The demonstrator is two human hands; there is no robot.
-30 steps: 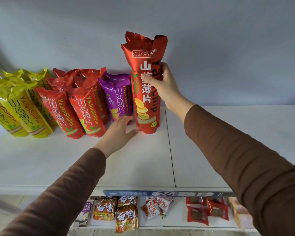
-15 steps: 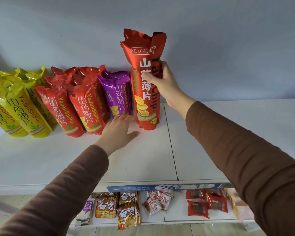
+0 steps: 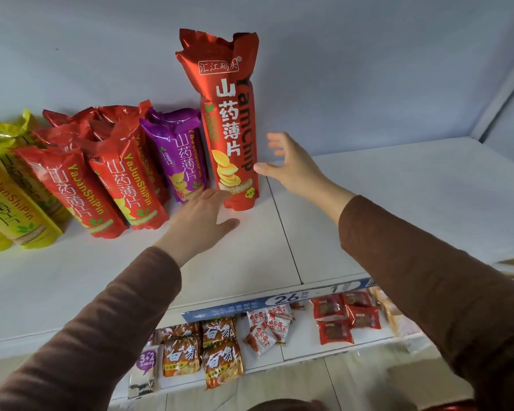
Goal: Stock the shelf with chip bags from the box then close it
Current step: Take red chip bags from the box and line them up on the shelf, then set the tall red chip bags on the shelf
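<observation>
White metal makes up the shelf [image 3: 250, 253], which fills the middle of the frame under a pale grey back wall [image 3: 368, 69]. Brown sleeves [image 3: 428, 286] come in from the lower left and lower right. Below the shelf edge, in the lower middle of the frame, a second shelf [image 3: 297, 351] holds small snack packets [image 3: 217, 354] in orange, white and red.

Along the left of the frame, a row of chip bags leans back toward the wall: yellow bags [image 3: 9, 209] at the far left, then red bags [image 3: 101, 179], then purple bags [image 3: 180, 155]. Just right of the purple ones, the tall red chip bag [image 3: 230, 126] stands upright on the shelf, its crimped top reaching the upper middle of the frame.

The left hand [image 3: 204, 216] lies palm down over the shelf, fingers straight, its fingertips at the foot of the tall red chip bag and the nearest purple bag. The right hand [image 3: 291, 164] is just right of the tall bag, its grip spread, thumb tip at the bag's side and fingers apart from it, holding nothing.
</observation>
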